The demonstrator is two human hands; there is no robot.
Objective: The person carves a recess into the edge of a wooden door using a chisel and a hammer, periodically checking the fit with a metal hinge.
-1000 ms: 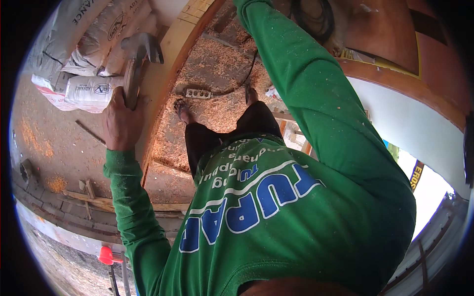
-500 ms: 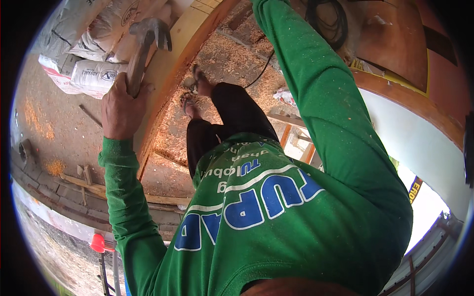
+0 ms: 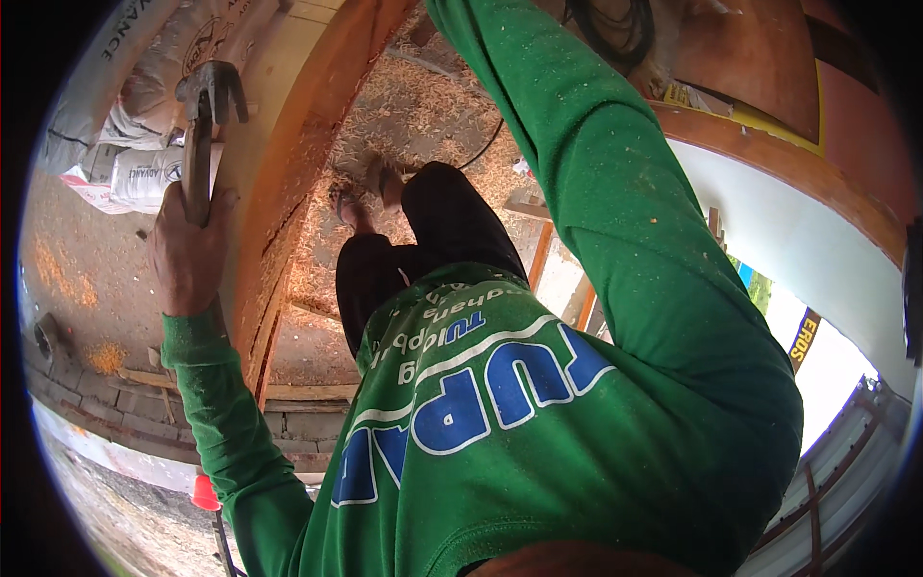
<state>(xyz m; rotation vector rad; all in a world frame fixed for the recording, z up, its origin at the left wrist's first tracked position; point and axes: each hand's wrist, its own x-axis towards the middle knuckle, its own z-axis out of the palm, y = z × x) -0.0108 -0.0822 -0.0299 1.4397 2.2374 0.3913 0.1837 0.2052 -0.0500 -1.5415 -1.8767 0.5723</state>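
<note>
My left hand [image 3: 187, 252] grips the wooden handle of a claw hammer [image 3: 204, 115], whose steel head points up and away at the upper left. The hammer is raised beside a long curved wooden plank [image 3: 288, 183] that runs from top centre down to the lower left. My right arm in a green sleeve [image 3: 615, 221] reaches up past the top edge, and my right hand is out of view. Below me I see my dark trousers [image 3: 423, 240] and my feet standing on wood shavings.
Pale sacks [image 3: 144, 173] lie on the dusty ground at the upper left. Wood shavings [image 3: 404, 106] cover the floor beyond the plank. Another brown board [image 3: 760, 67] with a yellow edge runs across the upper right. A black cable coil [image 3: 615, 24] lies at the top. Bricks edge the lower left.
My left hand has lifted the hammer higher and slightly left. The view has shifted, so the plank and my feet sit lower in the picture.
</note>
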